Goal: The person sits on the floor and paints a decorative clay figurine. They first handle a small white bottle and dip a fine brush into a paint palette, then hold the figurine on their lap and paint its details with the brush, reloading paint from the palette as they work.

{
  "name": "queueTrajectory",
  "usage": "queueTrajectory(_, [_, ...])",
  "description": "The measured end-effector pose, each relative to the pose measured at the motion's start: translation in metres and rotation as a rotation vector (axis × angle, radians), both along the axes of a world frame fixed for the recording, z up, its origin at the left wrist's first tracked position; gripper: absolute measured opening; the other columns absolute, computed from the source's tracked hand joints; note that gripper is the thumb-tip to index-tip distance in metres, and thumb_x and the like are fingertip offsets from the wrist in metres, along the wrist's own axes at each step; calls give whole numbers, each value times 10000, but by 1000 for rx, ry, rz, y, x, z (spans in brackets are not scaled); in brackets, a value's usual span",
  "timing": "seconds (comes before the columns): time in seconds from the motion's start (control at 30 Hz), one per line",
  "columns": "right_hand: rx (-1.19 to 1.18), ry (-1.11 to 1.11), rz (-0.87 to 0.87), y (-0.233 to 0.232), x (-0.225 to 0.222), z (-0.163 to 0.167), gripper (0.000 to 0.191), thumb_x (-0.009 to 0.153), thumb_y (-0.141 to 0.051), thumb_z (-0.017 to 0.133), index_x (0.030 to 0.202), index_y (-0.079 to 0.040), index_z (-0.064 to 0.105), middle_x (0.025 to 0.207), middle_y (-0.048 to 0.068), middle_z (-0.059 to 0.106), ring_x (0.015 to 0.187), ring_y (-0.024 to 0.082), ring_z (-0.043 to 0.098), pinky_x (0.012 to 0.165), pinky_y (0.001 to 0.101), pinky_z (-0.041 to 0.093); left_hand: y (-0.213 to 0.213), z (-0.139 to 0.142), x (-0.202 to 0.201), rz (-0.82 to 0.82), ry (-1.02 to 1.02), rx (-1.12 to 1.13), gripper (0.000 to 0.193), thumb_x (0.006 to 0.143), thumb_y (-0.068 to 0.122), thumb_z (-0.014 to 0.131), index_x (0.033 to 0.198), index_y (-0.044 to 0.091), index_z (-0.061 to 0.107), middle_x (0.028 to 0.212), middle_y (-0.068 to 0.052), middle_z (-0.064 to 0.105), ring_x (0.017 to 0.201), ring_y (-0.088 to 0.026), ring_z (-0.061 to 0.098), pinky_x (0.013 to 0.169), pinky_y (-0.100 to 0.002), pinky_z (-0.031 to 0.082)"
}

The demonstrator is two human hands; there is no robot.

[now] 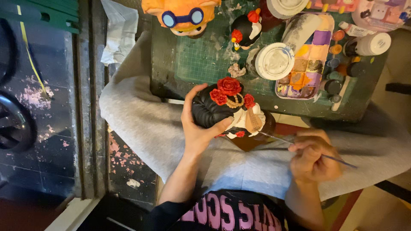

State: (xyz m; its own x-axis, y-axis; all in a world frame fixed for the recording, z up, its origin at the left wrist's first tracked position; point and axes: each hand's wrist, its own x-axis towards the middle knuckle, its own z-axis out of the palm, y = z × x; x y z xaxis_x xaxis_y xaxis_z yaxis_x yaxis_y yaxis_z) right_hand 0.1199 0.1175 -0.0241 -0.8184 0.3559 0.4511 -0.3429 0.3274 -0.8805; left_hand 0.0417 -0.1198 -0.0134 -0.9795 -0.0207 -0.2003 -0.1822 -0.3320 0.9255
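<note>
Gripping a thin brush [299, 146], her right hand [314, 156] is painting the figurine [229, 109] her left hand [199, 124] is clutching; a slip risks smearing wet paint.

white labelled paint bottle [371, 44] lying right of paint palette [305, 57]

A paint palette [306, 60], small bottles [371, 43] and an orange figurine [182, 15].

I see a painted figurine with glossy black hair, red roses and a beaded band [224, 107] | tilted on its side above my lap, cupped in my left hand [198, 128] | thin long-handled paintbrush [299, 147] | pinched in my right hand [312, 156], tip touching the figurine's pale body
</note>
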Motion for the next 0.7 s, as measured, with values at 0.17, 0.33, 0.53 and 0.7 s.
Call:
queueTrajectory(0.17, [-20, 11, -50, 3, 0, -1, 391, 1165, -268, 545, 889, 8, 532, 704, 159, 591, 597, 238, 565, 585, 337, 485, -1, -4, 1, 6, 20, -79, 850, 740, -30, 892, 1477, 9, 470, 1322, -121, 636, 1216, -191, 646, 1111, -347, 529])
queueTrajectory(0.33, [-32, 73, -53, 0, 6, -5, 405, 1160, -289, 557, 885, 2, 489, 731, 143, 585, 613, 249, 587, 620, 367, 517, -1, -6, 0, 8, 14, -71, 855, 721, -25, 896, 1464, 11, 476, 1304, -115, 644, 1197, -192, 653, 1094, -346, 532])
queueTrajectory(0.53, [-136, 41, -119, -11, 11, -6, 425, 1145, -319, 507, 888, 20, 501, 780, 218, 586, 528, 195, 538, 489, 282, 451, 3, -4, -3, 15, -16, -1, 849, 721, -37, 886, 1462, 19, 475, 1300, -118, 651, 1191, -199, 656, 1086, -352, 532])
queueTrajectory(0.7, [-143, 67, -203, -16, 16, -4, 427, 1181, -330, 469, 926, 13, 481, 707, 181, 563, 564, 203, 542, 502, 286, 440, 1, -1, 2, 26, -68, 48, 849, 727, -55, 863, 1472, 23, 464, 1281, -132, 658, 1154, -216, 680, 1045, -360, 558])
